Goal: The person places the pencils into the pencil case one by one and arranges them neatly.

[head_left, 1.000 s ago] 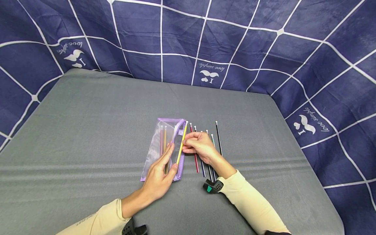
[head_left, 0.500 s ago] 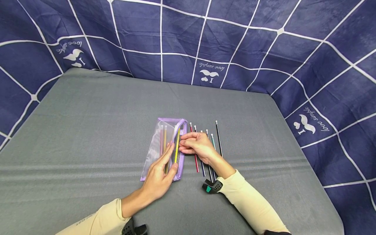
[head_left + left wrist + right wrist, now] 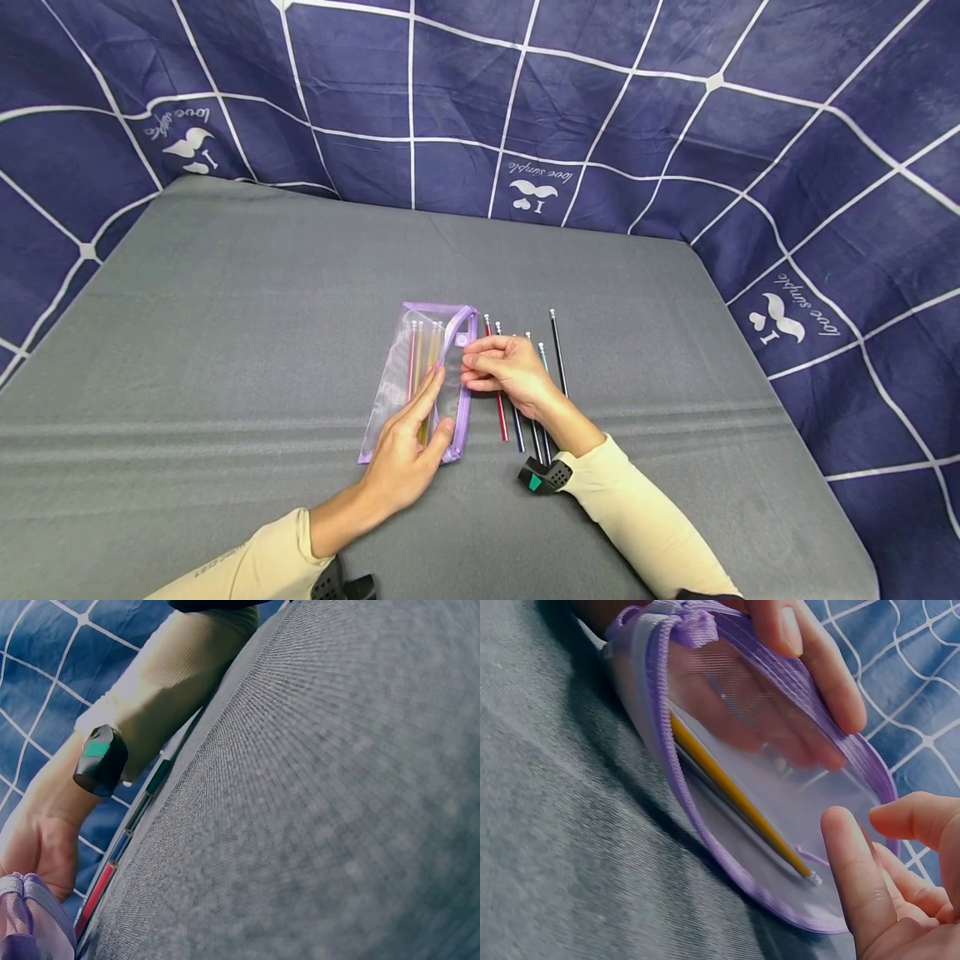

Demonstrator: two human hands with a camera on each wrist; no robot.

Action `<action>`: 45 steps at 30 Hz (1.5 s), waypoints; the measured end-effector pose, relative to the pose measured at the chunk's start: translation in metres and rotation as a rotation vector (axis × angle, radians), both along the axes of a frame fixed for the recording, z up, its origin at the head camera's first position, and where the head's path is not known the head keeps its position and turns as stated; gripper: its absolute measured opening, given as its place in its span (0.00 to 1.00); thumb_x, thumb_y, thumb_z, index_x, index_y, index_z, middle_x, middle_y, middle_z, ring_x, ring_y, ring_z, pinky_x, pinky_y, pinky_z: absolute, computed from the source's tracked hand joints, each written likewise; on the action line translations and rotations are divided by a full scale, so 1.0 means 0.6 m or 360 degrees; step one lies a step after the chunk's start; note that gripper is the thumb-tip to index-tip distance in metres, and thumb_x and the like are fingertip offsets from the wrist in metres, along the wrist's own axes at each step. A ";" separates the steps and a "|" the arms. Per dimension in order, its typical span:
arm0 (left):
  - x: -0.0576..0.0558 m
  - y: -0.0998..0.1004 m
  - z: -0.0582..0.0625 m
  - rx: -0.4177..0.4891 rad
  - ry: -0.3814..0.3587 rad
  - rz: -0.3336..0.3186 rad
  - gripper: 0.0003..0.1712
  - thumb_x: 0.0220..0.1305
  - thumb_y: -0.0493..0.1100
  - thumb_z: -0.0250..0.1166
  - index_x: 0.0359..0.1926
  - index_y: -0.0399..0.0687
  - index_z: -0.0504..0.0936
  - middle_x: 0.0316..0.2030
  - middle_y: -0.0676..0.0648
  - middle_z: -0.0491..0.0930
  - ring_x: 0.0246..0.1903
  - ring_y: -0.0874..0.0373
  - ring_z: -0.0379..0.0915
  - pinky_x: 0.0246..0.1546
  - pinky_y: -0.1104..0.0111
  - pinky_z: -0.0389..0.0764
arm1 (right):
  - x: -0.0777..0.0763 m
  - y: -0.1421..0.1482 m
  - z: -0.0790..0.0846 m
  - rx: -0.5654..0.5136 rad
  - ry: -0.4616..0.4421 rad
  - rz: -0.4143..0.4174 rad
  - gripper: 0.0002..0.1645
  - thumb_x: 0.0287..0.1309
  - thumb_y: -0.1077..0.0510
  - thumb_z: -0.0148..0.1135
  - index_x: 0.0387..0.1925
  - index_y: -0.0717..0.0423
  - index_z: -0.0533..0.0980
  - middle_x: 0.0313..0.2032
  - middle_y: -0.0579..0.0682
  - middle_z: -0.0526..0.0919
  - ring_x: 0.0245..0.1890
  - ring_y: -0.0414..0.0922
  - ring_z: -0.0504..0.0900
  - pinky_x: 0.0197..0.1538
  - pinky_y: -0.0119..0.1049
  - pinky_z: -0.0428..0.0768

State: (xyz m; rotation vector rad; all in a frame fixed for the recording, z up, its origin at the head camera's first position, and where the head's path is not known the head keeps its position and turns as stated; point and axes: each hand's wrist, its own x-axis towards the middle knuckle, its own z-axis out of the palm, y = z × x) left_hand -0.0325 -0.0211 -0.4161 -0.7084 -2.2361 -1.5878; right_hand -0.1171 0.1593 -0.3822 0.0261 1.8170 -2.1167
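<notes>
A clear mesh pencil pouch (image 3: 390, 400) with purple zipper trim lies on the grey surface, its long right side unzipped. Along its upper panel rest the straight fingers of my left hand (image 3: 408, 458), thumb spread at the opening's near end. Several pencils, red and yellow, show through the mesh. In the right wrist view a yellow pencil (image 3: 735, 795) slants inside, its tip end pointing to the hand side. My right hand (image 3: 510, 375) hovers at the mouth, thumb and forefinger slightly apart, holding nothing. Beneath and beside it lie a red pencil (image 3: 502, 417) and other dark pencils.
A black pencil (image 3: 558, 354) lies farthest right in the row of loose pencils. Grey cloth (image 3: 262, 333) covers the surface. A blue curtain (image 3: 465, 100) with white lines stands around the far and side edges.
The yellow pencil my right hand pinched over the opening has dropped into the pouch and slid left under the mesh. My right fingers have let it go; the left hand stays put.
</notes>
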 end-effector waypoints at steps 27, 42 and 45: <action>0.003 -0.001 -0.003 0.0019 0.0027 -0.0005 0.36 0.62 0.29 0.62 0.70 0.30 0.63 0.71 0.37 0.61 0.70 0.41 0.56 0.71 0.64 0.54 | -0.030 0.114 0.027 0.0699 0.0591 -0.0397 0.09 0.56 0.71 0.64 0.36 0.78 0.78 0.24 0.61 0.85 0.17 0.38 0.83 0.25 0.35 0.86; 0.004 -0.001 -0.005 0.0039 0.0042 -0.0009 0.36 0.61 0.28 0.62 0.70 0.30 0.63 0.71 0.36 0.61 0.69 0.39 0.56 0.72 0.67 0.53 | -0.046 0.188 0.023 0.1324 0.0486 -0.0496 0.10 0.53 0.63 0.70 0.31 0.70 0.81 0.24 0.57 0.86 0.15 0.36 0.82 0.22 0.31 0.84; 0.005 -0.001 -0.005 0.0042 0.0040 -0.0009 0.37 0.61 0.28 0.61 0.71 0.31 0.63 0.71 0.36 0.61 0.69 0.38 0.56 0.72 0.67 0.53 | -0.045 0.193 0.021 0.1356 0.0422 -0.0441 0.11 0.53 0.62 0.71 0.31 0.70 0.81 0.23 0.56 0.86 0.15 0.36 0.81 0.22 0.32 0.84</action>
